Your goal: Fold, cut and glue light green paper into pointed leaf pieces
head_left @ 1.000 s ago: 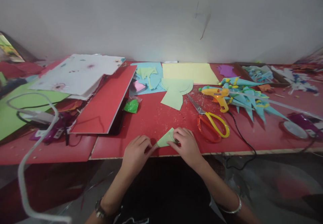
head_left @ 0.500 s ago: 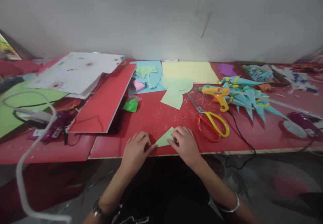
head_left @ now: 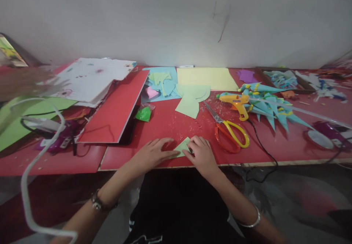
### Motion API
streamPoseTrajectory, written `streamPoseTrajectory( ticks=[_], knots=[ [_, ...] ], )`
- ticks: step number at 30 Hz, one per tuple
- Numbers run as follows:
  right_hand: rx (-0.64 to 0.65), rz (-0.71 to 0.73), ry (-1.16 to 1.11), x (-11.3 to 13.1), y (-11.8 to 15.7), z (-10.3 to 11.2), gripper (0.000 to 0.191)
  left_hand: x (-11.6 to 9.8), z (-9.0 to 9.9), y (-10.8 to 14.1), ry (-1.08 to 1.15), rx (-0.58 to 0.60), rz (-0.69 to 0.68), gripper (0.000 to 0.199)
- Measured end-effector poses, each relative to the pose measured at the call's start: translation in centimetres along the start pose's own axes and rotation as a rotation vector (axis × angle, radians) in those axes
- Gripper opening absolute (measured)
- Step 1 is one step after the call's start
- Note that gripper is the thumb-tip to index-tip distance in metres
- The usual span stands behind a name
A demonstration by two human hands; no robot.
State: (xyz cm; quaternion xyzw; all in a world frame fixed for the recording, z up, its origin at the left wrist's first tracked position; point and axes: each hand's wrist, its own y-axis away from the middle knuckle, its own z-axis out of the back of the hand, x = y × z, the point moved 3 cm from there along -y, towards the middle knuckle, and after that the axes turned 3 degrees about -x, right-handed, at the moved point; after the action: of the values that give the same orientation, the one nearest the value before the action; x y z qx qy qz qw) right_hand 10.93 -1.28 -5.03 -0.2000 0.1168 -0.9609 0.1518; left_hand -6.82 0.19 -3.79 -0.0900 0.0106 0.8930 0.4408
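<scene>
A small folded piece of light green paper (head_left: 183,147) lies at the table's front edge. My right hand (head_left: 202,154) pinches its right side between thumb and curled fingers, which cover that end. From the left, my left hand (head_left: 150,154) presses its thumb on the paper's lower left part; its fingers stretch out above, apart from the thumb. Beyond the hands lie light green paper cut-outs (head_left: 189,103). Right of them, scissors (head_left: 224,124) with red and yellow handles rest with blades partly spread. A yellow glue gun (head_left: 238,103) lies behind the scissors.
Blue paper cones (head_left: 277,114) are heaped at the right, near a tray of scraps (head_left: 286,81). Left stand a red board (head_left: 115,108) and white sheets (head_left: 93,77). A green packet (head_left: 143,114) lies beside the board. Another person's blurred hand (head_left: 30,84) reaches in far left.
My left hand has slid right, its thumb now over the paper and its fingers straighter. My right hand stays nearly still. Another person's hand has appeared at far left.
</scene>
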Motion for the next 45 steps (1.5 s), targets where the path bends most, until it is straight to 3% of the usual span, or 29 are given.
streamPoseTrajectory(
  ticks=[2,5,9,12,15,21,39,45],
  knots=[
    [-0.023,0.015,0.031,0.1,0.1,0.0,0.018,0.4,0.2,-0.3,-0.062,0.042,-0.078,0.044],
    [-0.121,0.056,0.073,0.4,0.4,0.3,0.013,1.0,0.0,-0.4,-0.096,0.080,-0.091,0.042],
    [-0.304,0.295,0.121,1.5,1.2,0.8,0.015,1.3,-0.4,-0.3,-0.084,0.073,-0.078,0.043],
    [-0.272,0.481,0.113,2.3,1.9,0.6,0.022,1.4,-0.6,-0.2,-0.049,0.085,-0.065,0.045],
    [-0.180,0.542,0.153,2.8,2.4,0.4,0.026,1.5,-0.7,-0.1,-0.017,0.124,-0.059,0.043],
    [-0.127,0.483,0.128,2.7,2.5,0.5,0.029,1.8,-0.8,-0.1,0.008,0.153,-0.049,0.048],
    [-0.030,0.312,0.039,-2.6,4.1,3.0,0.033,1.7,-0.1,-0.1,0.021,0.110,-0.084,0.047],
    [0.041,0.098,-0.118,-2.3,2.3,2.9,0.036,1.7,-0.4,0.0,-0.012,0.096,-0.079,0.048]
  ],
)
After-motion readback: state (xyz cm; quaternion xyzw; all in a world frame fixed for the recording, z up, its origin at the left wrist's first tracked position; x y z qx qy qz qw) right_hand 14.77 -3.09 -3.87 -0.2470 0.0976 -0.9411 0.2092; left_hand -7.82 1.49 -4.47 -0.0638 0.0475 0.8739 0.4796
